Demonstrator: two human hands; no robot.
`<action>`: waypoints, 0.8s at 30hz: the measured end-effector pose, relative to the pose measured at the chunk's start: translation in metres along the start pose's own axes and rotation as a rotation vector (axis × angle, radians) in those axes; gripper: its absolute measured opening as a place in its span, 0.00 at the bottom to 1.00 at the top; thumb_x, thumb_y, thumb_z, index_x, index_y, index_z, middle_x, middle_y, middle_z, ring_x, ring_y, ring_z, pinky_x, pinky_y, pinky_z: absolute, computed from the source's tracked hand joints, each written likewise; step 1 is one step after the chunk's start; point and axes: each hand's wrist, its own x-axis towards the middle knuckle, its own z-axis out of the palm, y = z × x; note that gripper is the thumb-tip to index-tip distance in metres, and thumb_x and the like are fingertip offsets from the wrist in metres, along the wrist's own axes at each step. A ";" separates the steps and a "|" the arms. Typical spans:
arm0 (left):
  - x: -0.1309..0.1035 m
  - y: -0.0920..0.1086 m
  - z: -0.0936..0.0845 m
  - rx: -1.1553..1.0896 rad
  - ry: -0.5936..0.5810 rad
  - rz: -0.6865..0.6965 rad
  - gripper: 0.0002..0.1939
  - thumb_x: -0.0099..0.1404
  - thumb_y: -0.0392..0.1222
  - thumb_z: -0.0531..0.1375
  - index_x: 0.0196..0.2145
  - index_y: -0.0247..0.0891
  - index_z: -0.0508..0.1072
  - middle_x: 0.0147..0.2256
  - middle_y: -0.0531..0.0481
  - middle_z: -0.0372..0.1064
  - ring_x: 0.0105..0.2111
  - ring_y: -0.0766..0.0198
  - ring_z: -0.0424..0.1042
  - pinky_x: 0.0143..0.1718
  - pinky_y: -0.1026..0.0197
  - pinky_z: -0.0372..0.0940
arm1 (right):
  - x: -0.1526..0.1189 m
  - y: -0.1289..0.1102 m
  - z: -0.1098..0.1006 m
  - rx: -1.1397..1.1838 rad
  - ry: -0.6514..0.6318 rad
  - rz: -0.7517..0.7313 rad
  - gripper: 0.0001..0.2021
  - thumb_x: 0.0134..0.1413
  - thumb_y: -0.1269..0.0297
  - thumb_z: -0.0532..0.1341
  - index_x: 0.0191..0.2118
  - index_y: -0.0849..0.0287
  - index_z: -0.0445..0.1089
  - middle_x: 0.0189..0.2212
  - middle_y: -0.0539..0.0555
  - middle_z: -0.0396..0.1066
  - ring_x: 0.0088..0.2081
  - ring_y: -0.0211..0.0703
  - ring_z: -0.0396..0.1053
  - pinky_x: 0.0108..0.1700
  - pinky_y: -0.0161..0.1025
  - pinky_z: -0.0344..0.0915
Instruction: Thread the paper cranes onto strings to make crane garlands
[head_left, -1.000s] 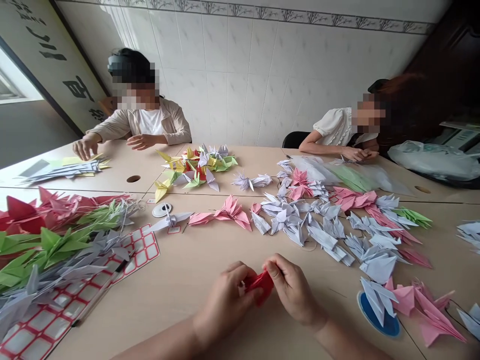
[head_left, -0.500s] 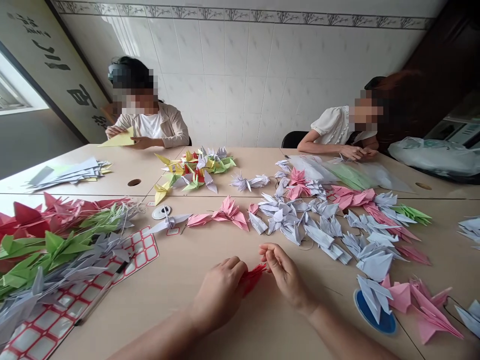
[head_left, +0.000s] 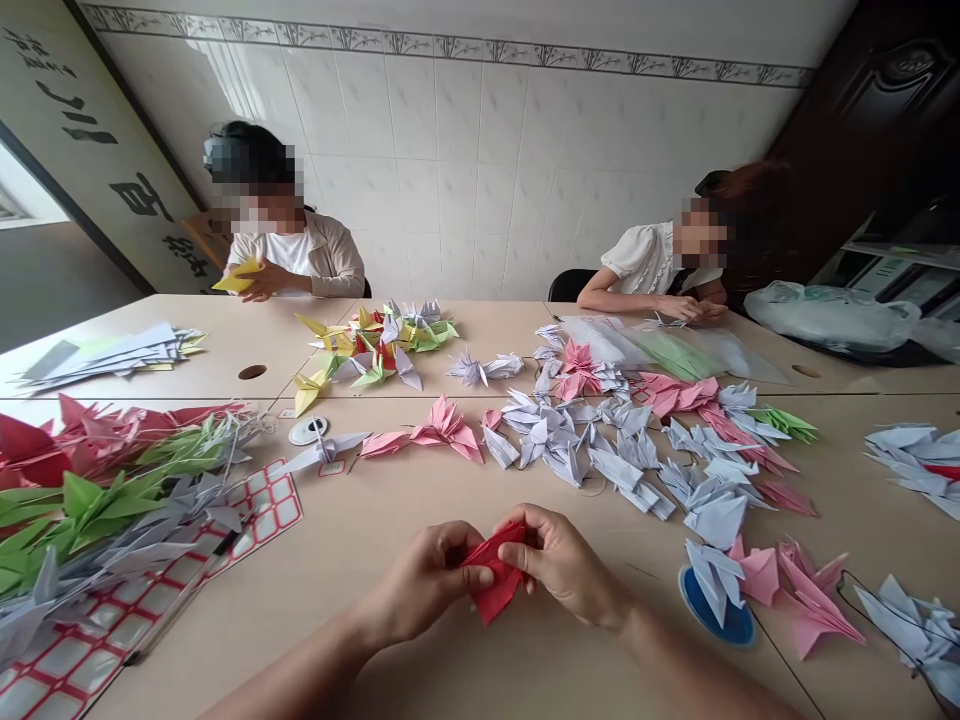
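Note:
A folded red paper piece [head_left: 495, 595] is held up over the near middle of the table. My left hand [head_left: 424, 580] pinches its left side, with the thumb lying across the front. On its upper right, my right hand [head_left: 566, 560] grips the paper between thumb and fingers. Both hands are closed on it and close together, and the fingers behind the paper are partly hidden. Beyond them lie a pink folded crane [head_left: 446, 425] and a pile of pale lavender folded cranes [head_left: 555, 435].
Strung red, green [head_left: 112, 500] and lavender cranes lie at left over a red-grid label sheet [head_left: 274, 505]. Pink cranes [head_left: 817, 600] and a blue disc [head_left: 731, 625] are at right. Two people sit across the table, one holding yellow paper [head_left: 238, 277].
My right hand has come in and taken hold of the red paper, which is now turned with its flat face showing. The view has shifted slightly right. The person at left has moved the yellow paper.

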 end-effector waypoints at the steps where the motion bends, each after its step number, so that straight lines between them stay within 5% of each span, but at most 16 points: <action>1: 0.000 0.000 0.000 -0.026 -0.007 -0.001 0.14 0.58 0.49 0.64 0.28 0.34 0.68 0.26 0.51 0.68 0.26 0.65 0.66 0.28 0.63 0.61 | 0.000 -0.001 0.000 0.023 -0.017 0.013 0.15 0.51 0.52 0.64 0.35 0.60 0.69 0.24 0.47 0.67 0.22 0.33 0.62 0.23 0.33 0.62; 9: 0.006 -0.004 -0.001 -0.145 0.163 0.003 0.14 0.58 0.48 0.65 0.29 0.33 0.70 0.23 0.52 0.68 0.24 0.67 0.63 0.26 0.65 0.56 | 0.018 -0.006 0.005 0.047 0.041 0.054 0.13 0.52 0.56 0.64 0.37 0.60 0.69 0.28 0.49 0.70 0.26 0.35 0.66 0.26 0.32 0.65; 15: 0.009 -0.009 -0.009 -0.355 0.287 0.067 0.19 0.65 0.57 0.55 0.45 0.40 0.69 0.37 0.49 0.68 0.34 0.64 0.67 0.36 0.62 0.63 | 0.053 -0.017 -0.005 0.080 0.113 0.049 0.15 0.50 0.55 0.66 0.37 0.61 0.68 0.26 0.48 0.70 0.24 0.35 0.67 0.23 0.31 0.63; 19: 0.017 -0.017 -0.016 -0.495 0.386 0.025 0.21 0.66 0.58 0.52 0.47 0.40 0.67 0.37 0.49 0.65 0.33 0.66 0.66 0.35 0.62 0.63 | 0.088 -0.032 -0.025 0.061 0.219 0.045 0.13 0.58 0.61 0.62 0.45 0.61 0.67 0.35 0.51 0.72 0.32 0.37 0.71 0.31 0.35 0.69; 24: 0.020 -0.020 -0.018 -0.563 0.374 0.000 0.19 0.64 0.56 0.56 0.43 0.38 0.67 0.32 0.50 0.66 0.30 0.67 0.66 0.34 0.63 0.63 | 0.140 -0.038 -0.042 -0.031 0.342 0.081 0.15 0.62 0.61 0.59 0.52 0.60 0.65 0.50 0.57 0.68 0.45 0.47 0.70 0.45 0.49 0.70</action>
